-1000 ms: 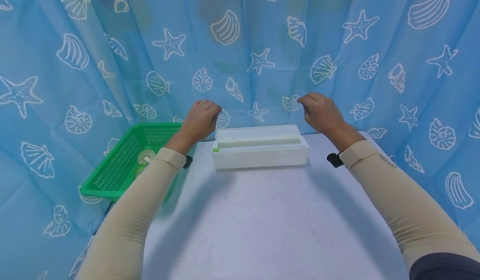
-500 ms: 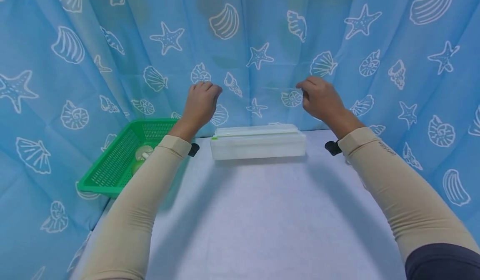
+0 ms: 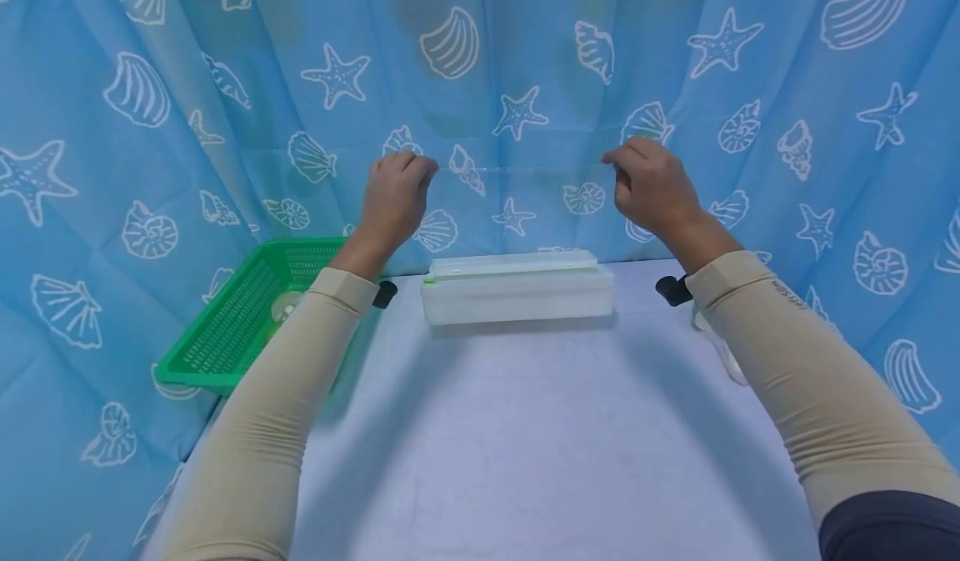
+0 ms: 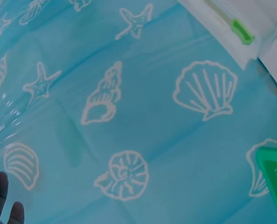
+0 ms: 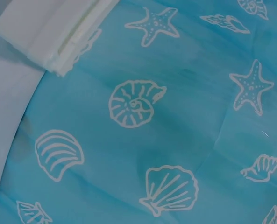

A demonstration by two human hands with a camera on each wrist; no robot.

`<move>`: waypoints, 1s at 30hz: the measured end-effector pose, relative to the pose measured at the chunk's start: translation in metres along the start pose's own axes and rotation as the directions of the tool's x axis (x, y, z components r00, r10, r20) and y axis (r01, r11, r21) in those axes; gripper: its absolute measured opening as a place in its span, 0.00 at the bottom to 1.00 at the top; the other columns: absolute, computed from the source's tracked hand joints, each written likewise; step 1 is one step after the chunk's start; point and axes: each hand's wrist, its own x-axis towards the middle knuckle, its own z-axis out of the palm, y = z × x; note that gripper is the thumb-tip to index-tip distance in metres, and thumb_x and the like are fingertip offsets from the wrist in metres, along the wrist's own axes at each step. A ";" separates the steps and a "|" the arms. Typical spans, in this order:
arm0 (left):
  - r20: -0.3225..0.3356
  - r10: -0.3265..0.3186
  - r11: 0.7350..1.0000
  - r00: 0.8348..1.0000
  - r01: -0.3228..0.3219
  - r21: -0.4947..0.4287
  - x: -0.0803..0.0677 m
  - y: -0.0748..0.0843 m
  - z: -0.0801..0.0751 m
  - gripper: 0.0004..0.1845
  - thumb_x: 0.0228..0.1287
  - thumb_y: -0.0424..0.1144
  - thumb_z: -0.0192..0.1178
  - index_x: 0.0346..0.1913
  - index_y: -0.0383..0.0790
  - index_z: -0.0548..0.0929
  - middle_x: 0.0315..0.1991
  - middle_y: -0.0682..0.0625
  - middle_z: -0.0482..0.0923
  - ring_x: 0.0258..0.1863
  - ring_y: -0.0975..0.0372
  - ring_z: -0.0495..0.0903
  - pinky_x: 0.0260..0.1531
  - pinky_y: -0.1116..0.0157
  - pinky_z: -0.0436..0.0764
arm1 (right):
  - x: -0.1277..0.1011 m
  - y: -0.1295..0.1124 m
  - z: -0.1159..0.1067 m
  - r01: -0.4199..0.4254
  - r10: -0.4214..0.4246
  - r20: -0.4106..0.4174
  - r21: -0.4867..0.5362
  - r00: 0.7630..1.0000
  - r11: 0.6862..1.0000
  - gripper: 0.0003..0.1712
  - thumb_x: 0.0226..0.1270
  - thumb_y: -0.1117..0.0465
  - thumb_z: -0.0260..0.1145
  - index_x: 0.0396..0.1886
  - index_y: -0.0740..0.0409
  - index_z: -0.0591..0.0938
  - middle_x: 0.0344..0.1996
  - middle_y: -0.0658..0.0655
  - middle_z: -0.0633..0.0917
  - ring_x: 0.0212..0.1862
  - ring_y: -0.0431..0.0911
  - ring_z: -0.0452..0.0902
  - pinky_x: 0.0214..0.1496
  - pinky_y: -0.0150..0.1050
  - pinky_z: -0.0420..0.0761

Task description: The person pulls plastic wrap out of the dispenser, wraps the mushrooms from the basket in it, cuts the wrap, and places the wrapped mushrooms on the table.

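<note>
- Light: bright, even, diffuse, from overhead.
- Shadows: soft, lying under both sleeves and along the box (image 3: 517,294) front on the table (image 3: 525,444).
- Glare: faint glints on the clear film (image 4: 7,119).
- Distortion: wide-angle bending at the head view's edges.
- Focus: wrist views slightly soft.

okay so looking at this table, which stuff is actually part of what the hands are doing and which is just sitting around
In use:
- left hand and right hand, each pinching an end of the clear film
- clear film, stretched between the hands above the dispenser
- white film dispenser box, on the table

Lying about:
- green basket, at the table's left edge
- pale round item inside the basket
- seashell curtain
</note>
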 end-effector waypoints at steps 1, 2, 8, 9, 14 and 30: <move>-0.002 -0.003 1.000 1.000 0.003 0.001 0.001 0.000 -0.001 0.09 0.74 0.35 0.53 0.45 0.36 0.83 0.37 0.45 0.79 0.39 0.52 0.75 0.45 0.53 0.72 | 0.001 0.000 -0.001 -0.004 0.004 -0.005 -0.002 1.000 1.000 0.11 0.62 0.77 0.56 0.40 0.70 0.83 0.31 0.63 0.80 0.38 0.56 0.78 0.42 0.49 0.82; -0.004 -0.005 1.000 1.000 0.005 0.002 0.002 0.001 -0.002 0.09 0.74 0.35 0.53 0.45 0.37 0.83 0.37 0.45 0.79 0.40 0.52 0.76 0.46 0.53 0.72 | 0.001 -0.001 -0.003 -0.007 0.007 -0.008 -0.003 1.000 1.000 0.11 0.62 0.77 0.56 0.40 0.70 0.83 0.31 0.63 0.80 0.38 0.56 0.78 0.42 0.49 0.82; -0.015 -0.012 1.000 1.000 0.012 -0.002 0.005 0.005 -0.009 0.10 0.74 0.36 0.53 0.45 0.37 0.84 0.38 0.45 0.80 0.41 0.52 0.76 0.48 0.53 0.72 | 0.005 -0.005 -0.010 0.001 -0.001 -0.035 0.006 0.999 1.000 0.11 0.63 0.76 0.56 0.39 0.70 0.83 0.31 0.63 0.80 0.38 0.56 0.78 0.42 0.49 0.82; -0.018 -0.013 1.000 1.000 0.013 -0.005 0.005 0.005 -0.011 0.10 0.74 0.36 0.53 0.45 0.37 0.84 0.38 0.45 0.80 0.41 0.52 0.76 0.48 0.52 0.72 | 0.006 -0.006 -0.012 0.003 -0.003 -0.038 0.009 0.999 1.000 0.11 0.62 0.76 0.56 0.39 0.70 0.83 0.31 0.63 0.80 0.38 0.56 0.78 0.42 0.49 0.82; -0.049 0.002 1.000 0.999 -0.003 -0.017 0.007 0.007 -0.017 0.11 0.74 0.37 0.53 0.44 0.35 0.84 0.37 0.44 0.79 0.40 0.52 0.76 0.48 0.52 0.72 | 0.009 -0.010 -0.018 0.011 -0.011 -0.052 0.016 0.999 1.000 0.11 0.63 0.76 0.56 0.40 0.70 0.83 0.32 0.64 0.80 0.38 0.56 0.79 0.42 0.50 0.82; -0.111 0.043 0.998 0.993 -0.047 -0.036 0.010 0.012 -0.033 0.11 0.74 0.36 0.53 0.43 0.34 0.84 0.34 0.43 0.78 0.37 0.51 0.75 0.47 0.51 0.71 | 0.013 -0.013 -0.034 0.048 -0.046 -0.097 0.020 0.994 0.999 0.11 0.64 0.76 0.56 0.40 0.70 0.83 0.32 0.64 0.81 0.39 0.56 0.79 0.42 0.50 0.82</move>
